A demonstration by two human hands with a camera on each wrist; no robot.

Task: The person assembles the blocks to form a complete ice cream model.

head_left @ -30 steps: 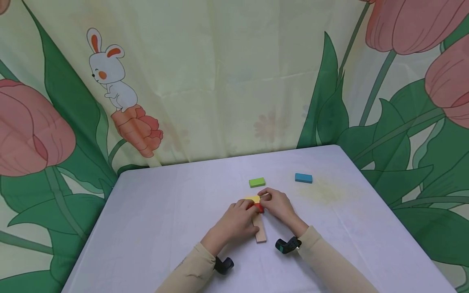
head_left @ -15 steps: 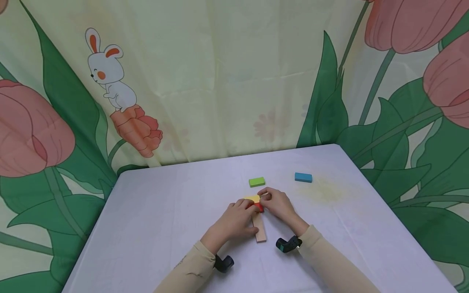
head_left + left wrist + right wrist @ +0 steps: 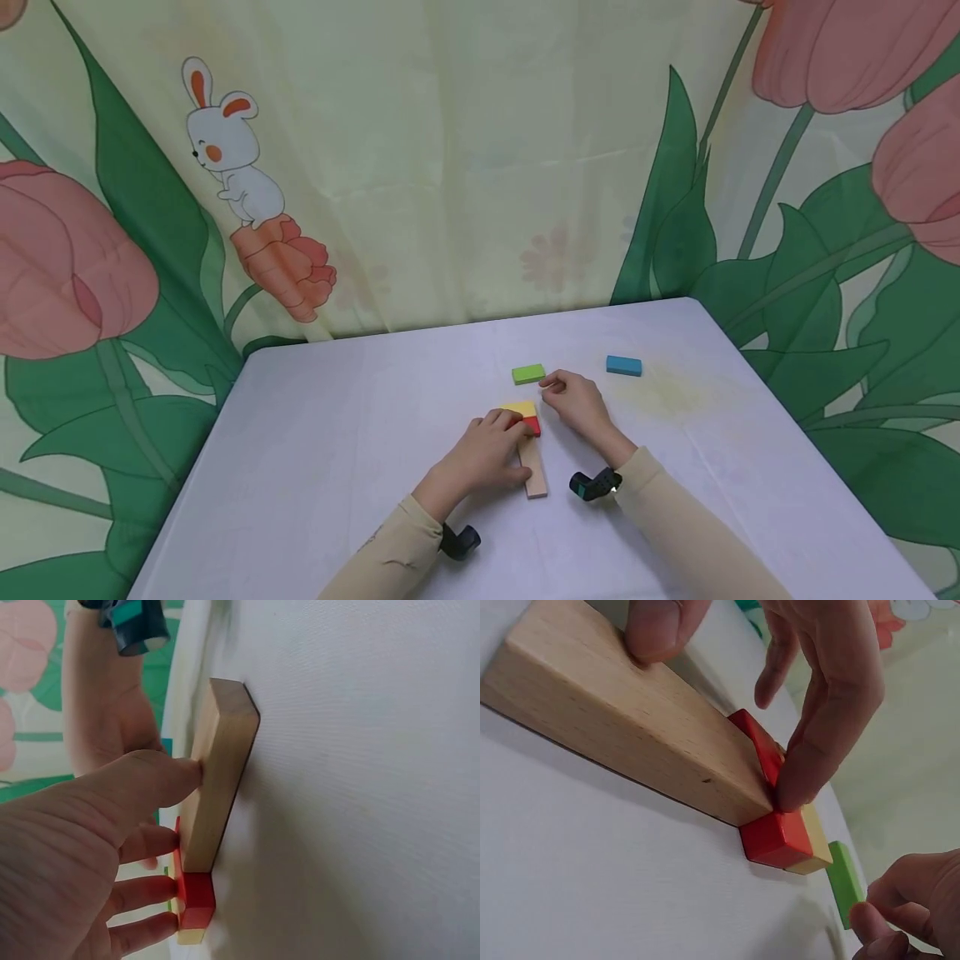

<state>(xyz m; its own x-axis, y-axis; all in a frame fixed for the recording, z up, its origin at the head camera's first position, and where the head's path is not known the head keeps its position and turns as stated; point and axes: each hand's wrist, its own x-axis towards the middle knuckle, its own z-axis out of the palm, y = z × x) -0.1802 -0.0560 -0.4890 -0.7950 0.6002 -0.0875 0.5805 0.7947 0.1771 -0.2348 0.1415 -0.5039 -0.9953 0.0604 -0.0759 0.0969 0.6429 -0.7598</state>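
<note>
Broadly, backdrop: printed with tulips and a white rabbit, well beyond the wooden block.
Tablecloth: pale, under the wooden block and all around it.
Sleeves: beige, on the wooden block's near side.
Left hand: at the wooden block, spread, thumb touching it, fingertips resting on the red block.
Right hand: past the wooden block's far end, to the right, loosely bent, tips just beside the green block; whether they touch, I cannot tell.
Wooden block: plain, lying flat.
Wrist cameras: black, one either side of the wooden block's near end.
Blue block: beyond the wooden block, rightward, well apart.
Green block: beyond the wooden block's far end, apart.
Red block: crosswise, touching the wooden block's far end.
Yellow block: beyond the wooden block, against the red one's far side.
</note>
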